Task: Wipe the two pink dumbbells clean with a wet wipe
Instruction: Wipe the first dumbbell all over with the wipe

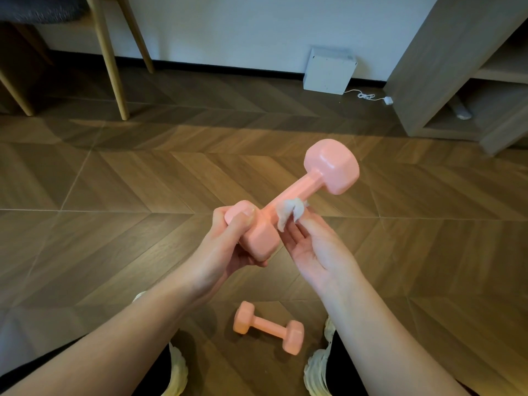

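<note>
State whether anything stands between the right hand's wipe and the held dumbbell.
Nothing visible does. The right hand holds the wet wipe against the handle of the held dumbbell; the left hand grips its near head.

Illumination: moderate, warm and diffuse. The floor [114, 172] is brightest in the band just beyond the fingers [308, 230] and darkens farther off toward the wall [257, 24]. A soft specular highlight lies on the head of the dumbbell [298, 194] up and right of the fingers. Dull shadows fall on the floor under the forearms [128, 324], nearer than the fingers. The wipe [288, 212] at the fingers is slightly blurred. Far right of the fingers, the straight edges of the shelf unit [428, 67] lean from wide-angle distortion. Frame corners are dimmer.
</note>
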The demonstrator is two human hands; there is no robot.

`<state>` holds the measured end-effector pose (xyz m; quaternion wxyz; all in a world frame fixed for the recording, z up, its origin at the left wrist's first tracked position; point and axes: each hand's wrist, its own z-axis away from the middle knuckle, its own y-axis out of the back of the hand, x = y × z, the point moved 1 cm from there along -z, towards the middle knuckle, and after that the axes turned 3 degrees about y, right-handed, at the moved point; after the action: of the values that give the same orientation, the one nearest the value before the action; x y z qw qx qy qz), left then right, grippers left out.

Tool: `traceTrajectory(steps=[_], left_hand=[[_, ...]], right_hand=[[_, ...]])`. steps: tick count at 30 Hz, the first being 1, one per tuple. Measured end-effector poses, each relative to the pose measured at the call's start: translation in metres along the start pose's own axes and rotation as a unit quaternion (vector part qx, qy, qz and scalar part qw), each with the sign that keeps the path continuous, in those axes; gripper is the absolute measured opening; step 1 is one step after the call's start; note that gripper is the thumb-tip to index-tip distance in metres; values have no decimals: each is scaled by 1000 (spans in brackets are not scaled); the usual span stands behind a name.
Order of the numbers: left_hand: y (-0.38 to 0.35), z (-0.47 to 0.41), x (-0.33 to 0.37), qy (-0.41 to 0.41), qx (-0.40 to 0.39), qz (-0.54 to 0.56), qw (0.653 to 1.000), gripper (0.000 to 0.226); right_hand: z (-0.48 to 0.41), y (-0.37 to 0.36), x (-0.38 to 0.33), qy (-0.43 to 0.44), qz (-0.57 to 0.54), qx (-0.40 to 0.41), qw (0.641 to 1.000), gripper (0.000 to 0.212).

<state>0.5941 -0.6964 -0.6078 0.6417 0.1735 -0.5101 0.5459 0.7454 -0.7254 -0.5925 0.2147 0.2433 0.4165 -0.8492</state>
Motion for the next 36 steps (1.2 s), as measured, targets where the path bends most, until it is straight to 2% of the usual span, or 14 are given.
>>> traceTrajectory(steps=[3,7,10,12,19,21,24,26,28,30,34,36], left_hand=[[1,0,-2,-6,0,-20,1000,78],[2,0,-7,-8,3,-56,998,74],[2,-1,-10,-3,7,-60,998,74],[2,-1,-10,-4,5,-78,997,73],[-1,0,-11,-11,-5,-66,998,75],[-2,1,-9,-24,-2,-78,997,74],[-3,1,-7,-34,4,-99,994,71],[-3,1,-6,-43,2,-117,992,64],[-2,1,-7,-54,-3,-119,991,56],[-1,1,-8,-63,-8,-129,990,60],[1,1,-10,-97,-20,-193,976,62],[1,2,-12,-112,-24,-218,969,60]], right_hand=[[0,2,0,37,85,25,995,15],[6,1,0,66,215,57,973,18],[13,-3,15,71,265,51,960,13],[13,-4,21,71,277,75,955,8],[-5,5,-24,112,112,138,978,18],[-5,6,-14,77,135,133,979,20],[6,2,15,7,206,97,974,9],[9,0,23,-3,212,95,973,17],[6,1,17,8,198,99,975,5],[1,2,3,17,153,114,981,23],[-7,5,-20,35,39,135,989,28],[-6,5,-23,31,28,139,989,32]])
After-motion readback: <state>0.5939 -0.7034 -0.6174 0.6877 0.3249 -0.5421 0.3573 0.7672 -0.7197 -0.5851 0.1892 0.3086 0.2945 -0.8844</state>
